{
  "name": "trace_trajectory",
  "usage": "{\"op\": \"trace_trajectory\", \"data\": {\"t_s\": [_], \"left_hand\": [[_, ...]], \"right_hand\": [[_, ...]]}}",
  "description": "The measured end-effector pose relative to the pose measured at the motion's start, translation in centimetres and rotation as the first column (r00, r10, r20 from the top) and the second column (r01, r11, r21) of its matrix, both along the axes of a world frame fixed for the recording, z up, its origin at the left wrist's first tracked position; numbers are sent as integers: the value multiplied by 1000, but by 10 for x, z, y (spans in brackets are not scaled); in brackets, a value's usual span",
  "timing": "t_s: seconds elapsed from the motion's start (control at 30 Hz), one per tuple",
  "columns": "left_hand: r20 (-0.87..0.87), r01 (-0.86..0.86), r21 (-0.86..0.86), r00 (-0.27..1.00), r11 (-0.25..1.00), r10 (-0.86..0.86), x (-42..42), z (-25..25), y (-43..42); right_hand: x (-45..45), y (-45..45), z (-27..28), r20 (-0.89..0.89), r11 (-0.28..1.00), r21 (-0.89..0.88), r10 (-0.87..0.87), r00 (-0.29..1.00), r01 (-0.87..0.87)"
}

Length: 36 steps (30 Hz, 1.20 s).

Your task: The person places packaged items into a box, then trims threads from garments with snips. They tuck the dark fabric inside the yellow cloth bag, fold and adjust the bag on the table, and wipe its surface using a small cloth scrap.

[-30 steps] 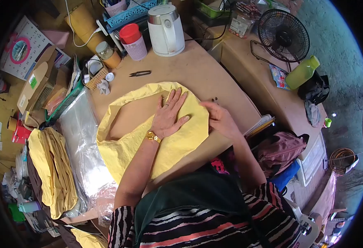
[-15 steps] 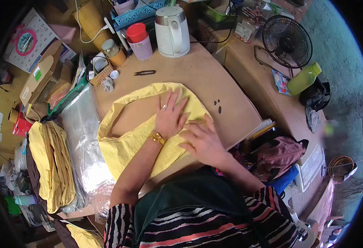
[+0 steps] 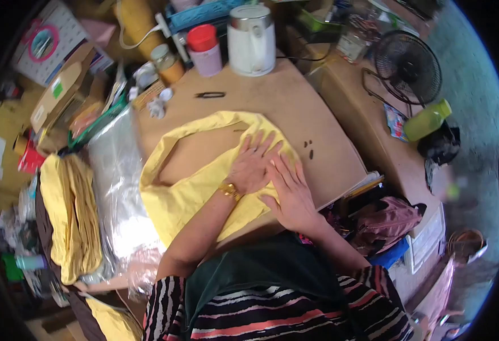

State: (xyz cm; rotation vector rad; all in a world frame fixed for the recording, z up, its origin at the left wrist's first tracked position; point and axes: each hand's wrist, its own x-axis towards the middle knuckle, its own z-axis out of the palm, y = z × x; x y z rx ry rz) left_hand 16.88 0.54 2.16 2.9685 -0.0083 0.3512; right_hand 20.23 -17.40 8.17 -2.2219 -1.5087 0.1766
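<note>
A yellow cloth piece [image 3: 184, 202], shaped like a shoulder bag with a wide strap loop, lies on the brown tabletop [image 3: 198, 156]. Flat on its right part rests my left hand [image 3: 255, 165], fingers spread, a ring and a gold watch on that arm. My right hand [image 3: 290, 196] presses on the cloth's right edge with fingers stretched out, touching the left hand's fingertips. Neither hand grips anything. The cloth under both palms is hidden. Past the strap lies a pair of thread snips [image 3: 210, 95], and a few small dark bits [image 3: 311, 153] sit to the right.
Clear plastic sheets [image 3: 113, 170] and a folded yellow cloth stack [image 3: 73, 219] lie at left. A white kettle [image 3: 252, 48] and a red-lidded container [image 3: 205, 51] stand at the back. To the right are a fan [image 3: 407, 67], a green bottle [image 3: 427, 120] and a maroon bag [image 3: 387, 221].
My right hand has flattened from curled fingers and now lies against the left. My left hand has slid toward the cloth's right edge. The whole view has shifted slightly.
</note>
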Motion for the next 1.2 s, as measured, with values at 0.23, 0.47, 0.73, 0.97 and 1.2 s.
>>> {"op": "trace_trajectory", "data": {"t_s": [0.23, 0.47, 0.73, 0.97, 1.2], "left_hand": [[-130, 19, -142, 991, 990, -38, -99, 15, -9], [-115, -589, 345, 746, 731, 655, -255, 64, 80], [-364, -212, -162, 921, 964, 141, -261, 58, -20], [-348, -202, 7, 918, 979, 191, -279, 18, -10], [-255, -321, -159, 927, 934, 275, -294, 53, -13]], "right_hand": [[30, 38, -50, 192, 996, -77, -35, 981, 51], [24, 44, -47, 208, 981, -160, -71, 975, 105], [-6, 67, -32, 188, 962, -273, 86, 978, -32], [-9, 75, -25, 115, 926, -377, 24, 993, 21], [-8, 43, -27, 221, 959, -122, 279, 934, -258]]}}
